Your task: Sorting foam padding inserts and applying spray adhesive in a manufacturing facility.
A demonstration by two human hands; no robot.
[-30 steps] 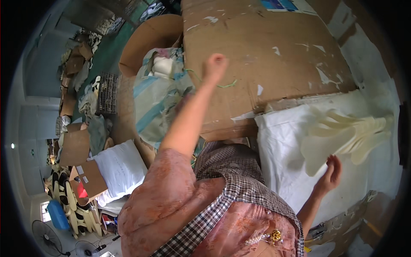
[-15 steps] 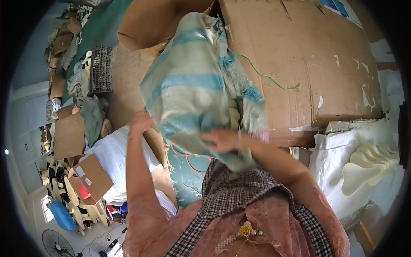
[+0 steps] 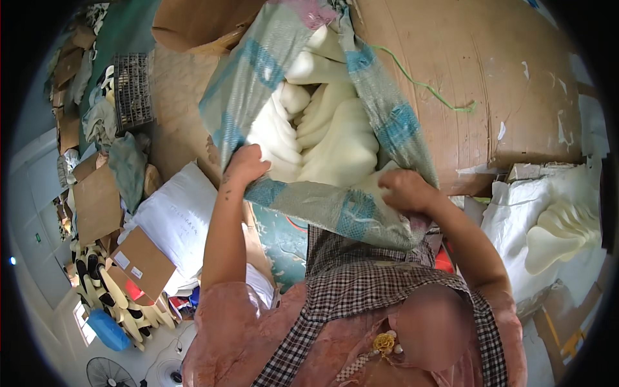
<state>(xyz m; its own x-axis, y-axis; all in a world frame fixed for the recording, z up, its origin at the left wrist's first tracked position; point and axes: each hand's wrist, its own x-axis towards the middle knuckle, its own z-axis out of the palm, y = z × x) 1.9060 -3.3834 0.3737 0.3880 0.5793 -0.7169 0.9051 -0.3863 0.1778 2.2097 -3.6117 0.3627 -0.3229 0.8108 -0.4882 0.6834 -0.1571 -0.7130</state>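
Observation:
A large woven sack (image 3: 335, 213), pale green with blue stripes, lies open in front of me on a big sheet of cardboard (image 3: 503, 84). Cream-coloured rubber gloves (image 3: 329, 138) fill its mouth. My left hand (image 3: 244, 166) grips the sack's rim on the left. My right hand (image 3: 405, 190) grips the rim on the right, pulling the mouth wide. A green string (image 3: 425, 82) trails from the sack across the cardboard.
A pile of cream gloves (image 3: 560, 232) lies on a white sack (image 3: 516, 226) at the right. Left of me are a white bag (image 3: 174, 219), flat cardboard boxes (image 3: 97, 200), a wire crate (image 3: 132, 90), black-and-cream gloves (image 3: 103, 290), a blue bottle (image 3: 106, 329) and a floor fan (image 3: 106, 373).
A second ago my left arm reached out over the cardboard and my right hand was near the glove pile. Since then both hands took the sack, pulled it close and opened its mouth.

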